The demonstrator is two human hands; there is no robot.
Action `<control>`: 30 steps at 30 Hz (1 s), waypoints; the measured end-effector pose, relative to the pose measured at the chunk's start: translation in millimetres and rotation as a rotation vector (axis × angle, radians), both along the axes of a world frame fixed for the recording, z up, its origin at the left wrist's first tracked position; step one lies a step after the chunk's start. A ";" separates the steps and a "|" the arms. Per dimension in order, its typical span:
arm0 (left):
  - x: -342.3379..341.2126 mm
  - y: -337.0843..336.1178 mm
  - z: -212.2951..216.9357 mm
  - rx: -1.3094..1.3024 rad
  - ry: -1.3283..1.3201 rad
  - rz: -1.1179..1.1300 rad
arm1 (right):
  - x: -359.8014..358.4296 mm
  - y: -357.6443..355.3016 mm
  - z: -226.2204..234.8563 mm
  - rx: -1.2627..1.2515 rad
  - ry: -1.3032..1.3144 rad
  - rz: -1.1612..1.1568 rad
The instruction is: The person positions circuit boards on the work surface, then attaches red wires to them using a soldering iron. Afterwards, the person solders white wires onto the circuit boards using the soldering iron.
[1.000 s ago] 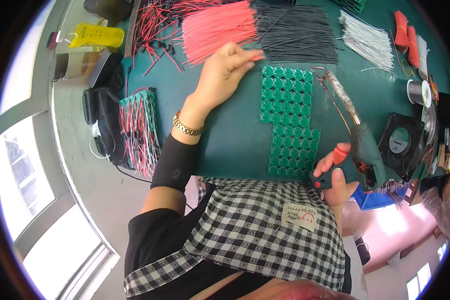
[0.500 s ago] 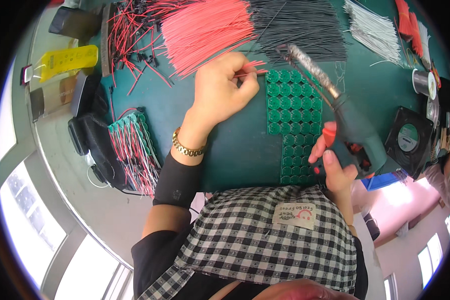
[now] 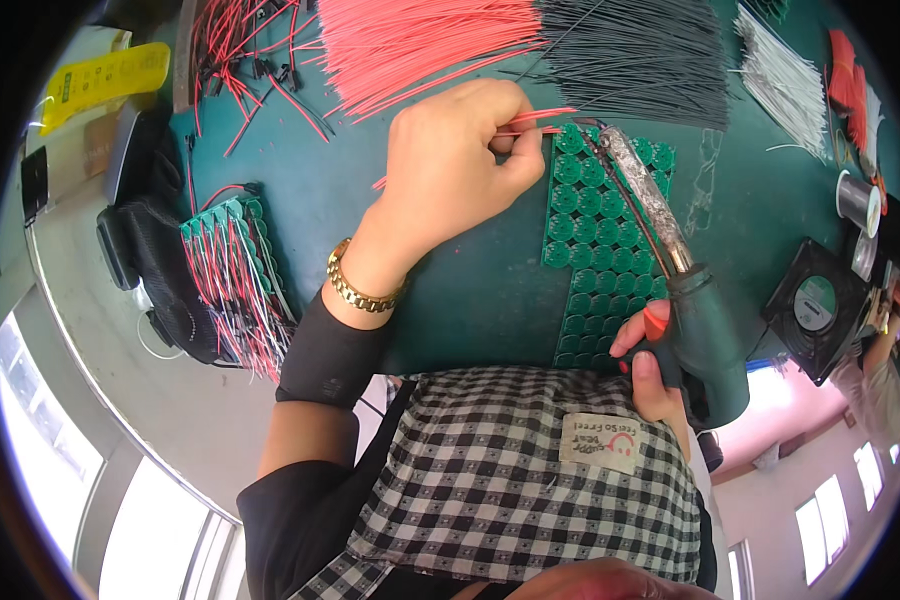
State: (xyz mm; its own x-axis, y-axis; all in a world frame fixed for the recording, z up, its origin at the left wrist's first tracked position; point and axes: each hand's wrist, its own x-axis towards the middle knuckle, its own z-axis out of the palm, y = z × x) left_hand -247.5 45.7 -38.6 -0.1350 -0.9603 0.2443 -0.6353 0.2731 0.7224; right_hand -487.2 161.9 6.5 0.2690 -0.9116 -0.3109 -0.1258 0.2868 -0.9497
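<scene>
Both hands are busy in my head view: the left hand (image 3: 460,165) pinches a few smooth, thin red wires (image 3: 542,116) between thumb and curled fingers, their ends reaching the top-left corner of the green circuit boards (image 3: 564,200). I have those boards, small scalloped discs joined in a sheet, lying flat on the dark green bench (image 3: 460,310). My right hand (image 3: 650,372) is wrapped around a gun-shaped soldering iron (image 3: 708,330), dull plastic body below a scorched, mottled metal barrel; its tip hangs by the boards' top edge, and I cannot tell whether it touches. Beyond lie dense, straight bundles of red strands (image 3: 430,50) and matte black strands (image 3: 635,60), with white strands (image 3: 782,85) fanned farther right.
</scene>
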 end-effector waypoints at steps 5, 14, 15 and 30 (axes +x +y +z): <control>-0.3 2.1 0.8 -0.011 -0.002 0.021 | 7.2 -1.4 -2.9 -0.089 0.155 -0.018; 1.3 1.6 0.1 -0.027 0.014 0.024 | -4.8 10.1 -11.5 -0.160 0.176 0.082; 1.5 1.8 -0.1 -0.031 0.015 0.024 | -2.2 9.8 -10.5 -0.157 0.177 0.084; 3.9 1.2 1.2 -0.026 0.010 0.013 | 5.9 -0.6 5.1 -0.051 0.120 -0.034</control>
State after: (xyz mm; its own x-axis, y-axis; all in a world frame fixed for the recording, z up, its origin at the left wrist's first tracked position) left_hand -243.6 47.0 -37.4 -0.1204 -0.9553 0.2699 -0.6319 0.2834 0.7213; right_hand -481.3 161.3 11.6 0.2009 -0.9350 -0.2923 -0.2304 0.2449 -0.9418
